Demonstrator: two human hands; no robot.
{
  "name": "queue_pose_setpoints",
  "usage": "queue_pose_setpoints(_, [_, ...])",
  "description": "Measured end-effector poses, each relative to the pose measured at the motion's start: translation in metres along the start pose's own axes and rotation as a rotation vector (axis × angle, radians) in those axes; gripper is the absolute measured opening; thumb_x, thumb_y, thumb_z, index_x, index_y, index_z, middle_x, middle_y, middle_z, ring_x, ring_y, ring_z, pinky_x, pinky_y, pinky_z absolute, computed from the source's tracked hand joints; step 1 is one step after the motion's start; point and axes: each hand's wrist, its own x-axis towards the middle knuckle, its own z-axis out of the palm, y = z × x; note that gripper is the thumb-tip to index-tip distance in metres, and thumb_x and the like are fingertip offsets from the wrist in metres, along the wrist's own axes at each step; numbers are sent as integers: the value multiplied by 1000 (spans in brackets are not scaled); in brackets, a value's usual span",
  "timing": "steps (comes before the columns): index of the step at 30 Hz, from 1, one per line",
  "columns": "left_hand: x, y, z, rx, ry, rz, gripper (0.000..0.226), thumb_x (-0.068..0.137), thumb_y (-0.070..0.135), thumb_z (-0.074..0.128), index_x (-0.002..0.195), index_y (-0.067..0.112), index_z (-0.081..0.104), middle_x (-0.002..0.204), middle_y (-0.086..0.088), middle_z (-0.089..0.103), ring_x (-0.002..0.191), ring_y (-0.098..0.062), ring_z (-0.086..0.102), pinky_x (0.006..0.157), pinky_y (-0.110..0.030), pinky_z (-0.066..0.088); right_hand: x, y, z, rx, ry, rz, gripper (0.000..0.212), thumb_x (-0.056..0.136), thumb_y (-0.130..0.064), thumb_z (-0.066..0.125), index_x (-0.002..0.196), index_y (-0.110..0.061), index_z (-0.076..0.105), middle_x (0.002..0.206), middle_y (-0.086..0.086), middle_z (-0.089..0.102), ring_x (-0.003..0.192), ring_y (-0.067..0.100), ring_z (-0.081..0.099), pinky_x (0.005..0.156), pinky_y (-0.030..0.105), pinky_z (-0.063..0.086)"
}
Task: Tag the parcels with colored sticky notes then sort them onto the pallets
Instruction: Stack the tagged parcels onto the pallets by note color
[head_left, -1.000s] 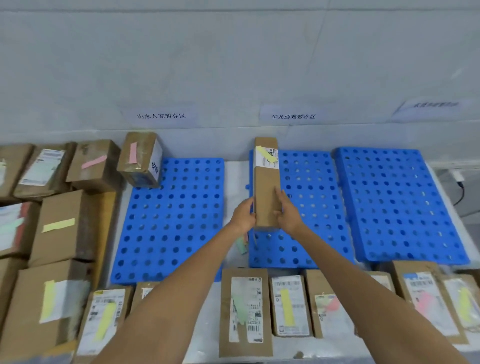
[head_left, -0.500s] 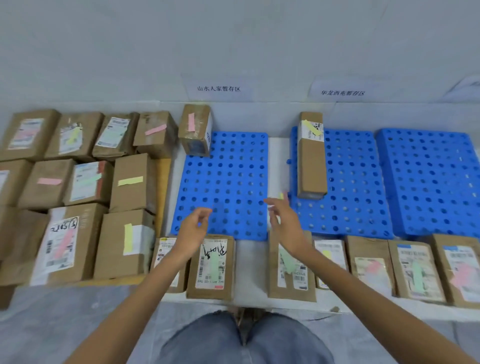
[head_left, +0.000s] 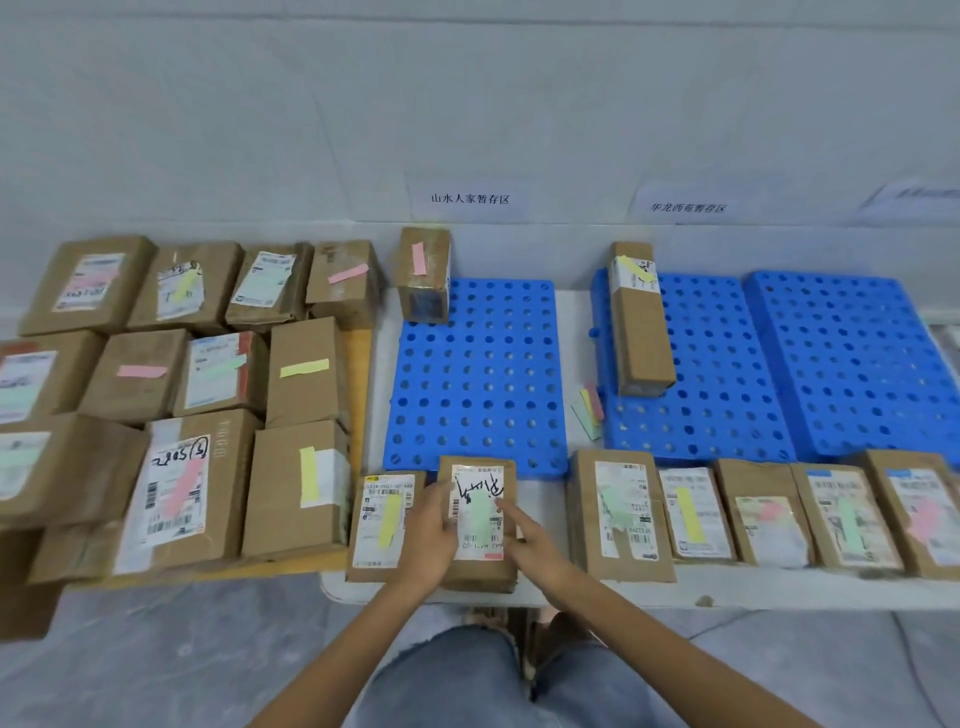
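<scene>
- Blue left pallet (head_left: 483, 374): pink-tagged parcel (head_left: 423, 275) on its far left corner.
- Middle pallet (head_left: 717, 374): long yellow-tagged parcel (head_left: 641, 332) lying along its far left side.
- Green-tagged parcel (head_left: 480, 519) at surface (head_left: 753, 590) front edge, left side grasped by left grip (head_left: 428, 527); right grip (head_left: 532, 540) released, fingers touching right side.

Pallets (head_left: 483, 374) behind parcel row (head_left: 618, 509); parcel pile (head_left: 306, 384) left; one parcel (head_left: 641, 338) on middle pallet (head_left: 727, 374).

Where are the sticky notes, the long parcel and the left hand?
sticky notes (head_left: 588, 410): head view, middle of the stack.
long parcel (head_left: 642, 335): head view, its bare cardboard top.
left hand (head_left: 428, 527): head view, its back.
</scene>
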Motion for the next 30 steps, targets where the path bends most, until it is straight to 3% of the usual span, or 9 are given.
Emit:
queue_pose_setpoints(4, [1,32,-26,-157,84,155,41,90,-2,52,120,25,56,126,9,57,116,-10,53,95,-32,49,-29,-25,-22,172,45,-96,50,98,0,41,136,-32,42,139,-4,44,112,15,54,89,19,51])
queue_pose_setpoints(6, [1,60,-40,-199,101,211,46,89,-2,56,118,33,56,134,14,50,125,-6,44,102,-32,43,-41,-41,-37,235,87,-193,48,98,-5,46,127,-42,46,135,-2,50,104,13,59,88,26,53])
queue_pose_setpoints(9, [4,112,-46,-288,80,291,45,90,4,60,117,38,53,142,17,41,132,-3,34,104,-25,36,-54,-64,-64,260,206,-312,48,96,-10,51,135,-37,42,131,-5,49,106,9,57,81,22,54])
queue_pose_setpoints(13, [24,181,-23,-393,-71,416,50,93,3,56,120,44,50,153,16,29,141,-7,28,107,-40,42,-61,-77,-124,264,432,-443,49,95,-15,55,138,-36,43,137,-12,47,108,5,56,79,23,54])
queue_pose_setpoints(16, [45,235,19,-357,-105,480,50,93,3,54,128,39,45,155,10,24,142,-9,24,111,-43,38,-67,-73,-188,276,535,-500,48,95,-14,55,138,-34,45,128,-13,53,102,-2,58,76,21,55])
queue_pose_setpoints(19, [65,290,82,-327,-180,506,51,94,4,51,136,29,37,149,1,34,134,-14,37,107,-39,42,-74,-55,-265,253,639,-530,46,95,-12,54,137,-30,47,127,-10,54,103,5,59,72,18,54])
queue_pose_setpoints(24, [107,371,202,-255,-287,425,55,95,6,50,142,29,30,147,3,38,128,-16,44,105,-40,43,-65,-6,-403,149,755,-498,42,96,-10,53,133,-29,49,133,-2,51,107,13,57,84,29,55])
queue_pose_setpoints(27, [133,411,266,-171,-251,398,57,92,9,58,142,21,34,141,-1,37,126,-16,41,107,-36,38,-46,18,-480,121,759,-411,43,96,-4,49,136,-21,49,134,2,50,109,18,55,79,21,54])
queue_pose_setpoints(30, [164,438,322,-151,-209,299,55,85,6,66,135,12,43,129,-9,41,114,-21,50,94,-25,44,-22,33,-542,83,702,-349,45,95,2,48,136,-14,48,133,3,50,110,16,51,72,11,50])
